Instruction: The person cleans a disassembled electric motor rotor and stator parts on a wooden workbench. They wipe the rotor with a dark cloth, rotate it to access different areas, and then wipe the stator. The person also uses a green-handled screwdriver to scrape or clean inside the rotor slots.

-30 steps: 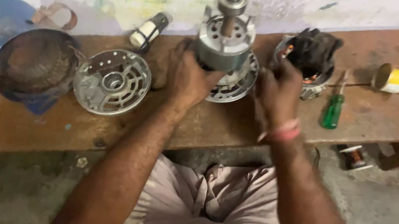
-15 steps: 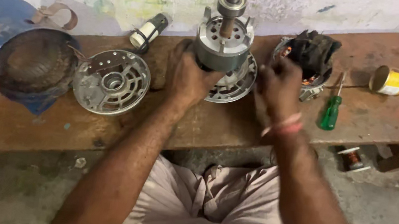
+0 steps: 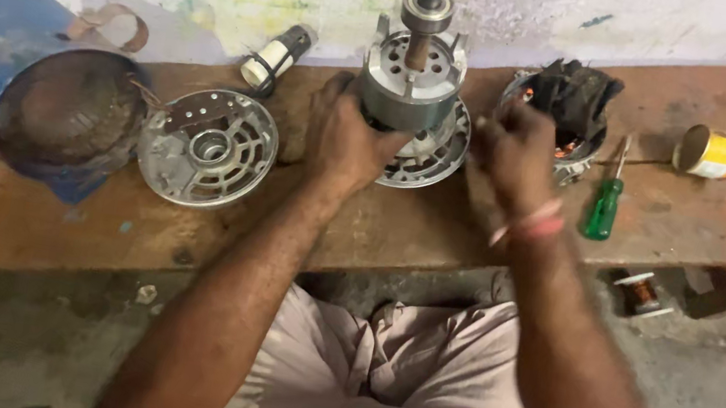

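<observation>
Both forearms are bare, with no sleeves in view. The right hand (image 3: pixel 517 150) has a band of pink and pale threads around its wrist. The left hand (image 3: pixel 346 134) wears nothing. The person wears light beige creased trousers.

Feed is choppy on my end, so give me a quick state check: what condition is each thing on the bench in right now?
Motor rotor: upright, shaft up, seated in an end cover.
Left hand: gripping the rotor's side.
Right hand: beside the rotor, grip unclear.
Loose end cover: lying flat, apart.
Green screwdriver: lying untouched.
Yellow tin: on its side.
Dark cloth: heaped on a stator.
</observation>
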